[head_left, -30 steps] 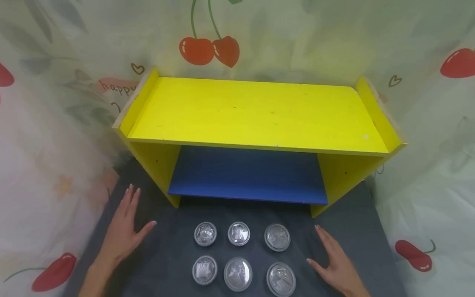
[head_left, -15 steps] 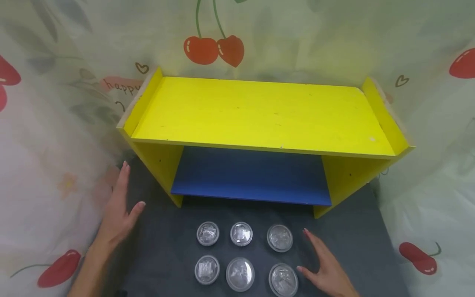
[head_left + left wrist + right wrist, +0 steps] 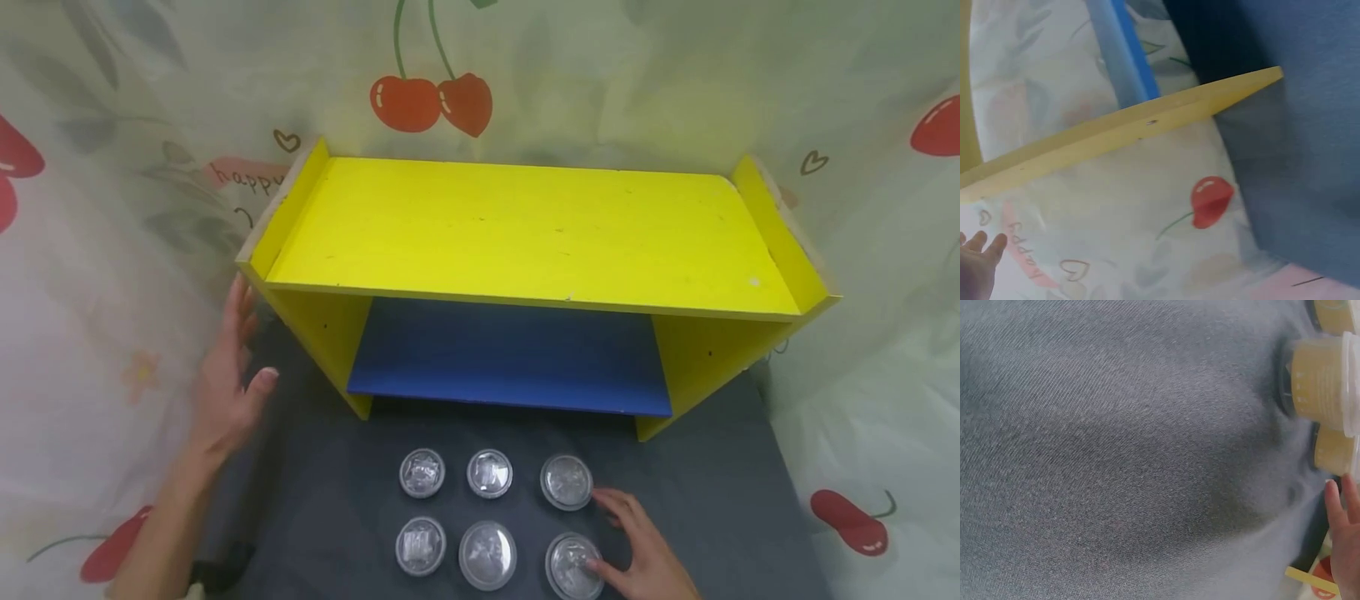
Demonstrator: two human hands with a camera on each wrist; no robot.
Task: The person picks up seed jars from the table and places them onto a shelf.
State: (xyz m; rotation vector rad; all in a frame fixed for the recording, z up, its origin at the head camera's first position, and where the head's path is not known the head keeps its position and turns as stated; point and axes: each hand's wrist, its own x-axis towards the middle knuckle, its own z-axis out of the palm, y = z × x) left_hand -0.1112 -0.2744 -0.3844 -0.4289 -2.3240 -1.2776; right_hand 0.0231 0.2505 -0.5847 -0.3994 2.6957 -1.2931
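Observation:
Several round tubs with clear lids stand in two rows on the dark cloth. My right hand [image 3: 641, 554] is at the right end of the rows, its fingers parted and loosely bent. Its thumb overlaps the lid of the front right tub [image 3: 570, 560]; whether it touches is hard to tell. The fingertips are beside the back right tub [image 3: 567, 482]. In the right wrist view a tub [image 3: 1319, 381] shows yellowish sides, with my fingers below it. My left hand [image 3: 225, 383] hovers left of the yellow shelf unit [image 3: 525, 233], thumb spread, holding nothing.
A blue lower shelf [image 3: 510, 358] spans the inside of the unit, behind the tubs. Dark cloth [image 3: 322, 500] covers the table. A cherry-print curtain [image 3: 600, 83] hangs behind and along both sides.
My left hand has moved up and leftward alongside the shelf unit. My right hand has moved left and down, up to the right-hand tubs. The tubs and the shelf unit stay in place.

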